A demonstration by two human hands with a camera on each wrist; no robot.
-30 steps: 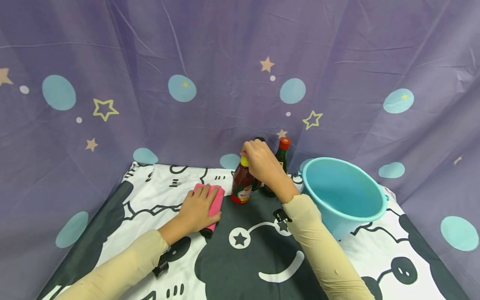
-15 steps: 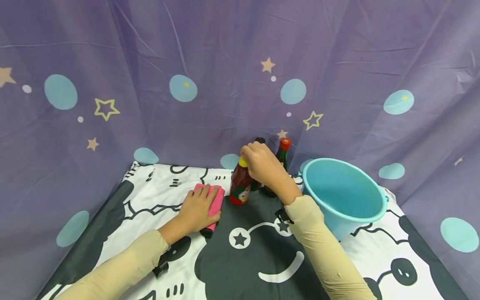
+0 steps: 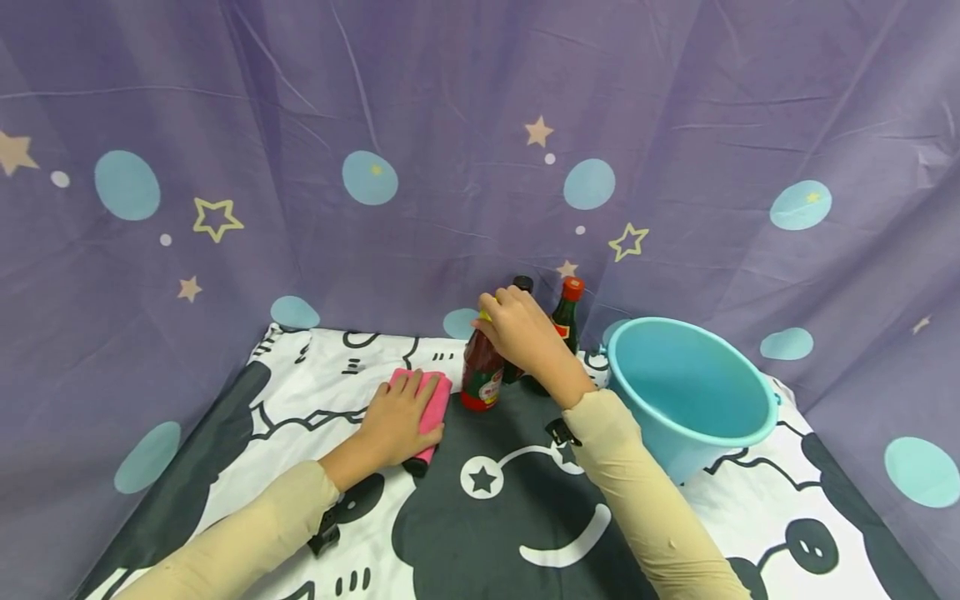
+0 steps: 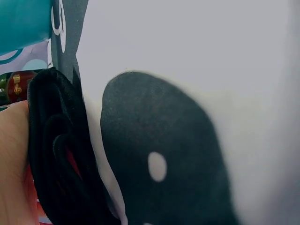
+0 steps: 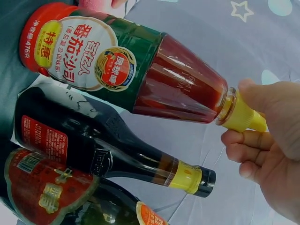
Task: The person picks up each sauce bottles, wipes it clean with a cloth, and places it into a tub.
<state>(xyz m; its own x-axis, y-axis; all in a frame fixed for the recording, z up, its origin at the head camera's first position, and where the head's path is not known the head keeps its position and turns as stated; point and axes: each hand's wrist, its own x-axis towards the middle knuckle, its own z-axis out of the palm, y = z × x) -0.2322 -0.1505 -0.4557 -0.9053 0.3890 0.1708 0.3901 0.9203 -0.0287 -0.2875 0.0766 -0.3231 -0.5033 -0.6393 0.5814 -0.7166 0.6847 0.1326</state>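
My right hand [image 3: 525,333] pinches the yellow cap [image 5: 239,112] of a ketchup bottle [image 5: 178,79], thumb on one side and fingertips on the other. The bottle stands nearly upright on the patterned cloth. Just behind it stand a dark sauce bottle [image 5: 126,145] with a black cap and a green bottle [image 3: 564,321] with a red cap. My left hand [image 3: 397,421] rests on a folded pink towel [image 3: 435,408], fingers spread over its top and thumb along its near side. The towel's black side [image 4: 56,140] shows in folds in the left wrist view.
A light blue bucket [image 3: 690,392] stands upright to the right of the bottles, its inside bare. A black-and-white cartoon cloth [image 3: 480,533] covers the surface. Behind it hangs a purple curtain [image 3: 450,100] with stars and dots.
The ketchup bottle tilts and shifts very slightly under my right hand, whose fingers now sit lower around the cap. My left hand and the towel stay in place.
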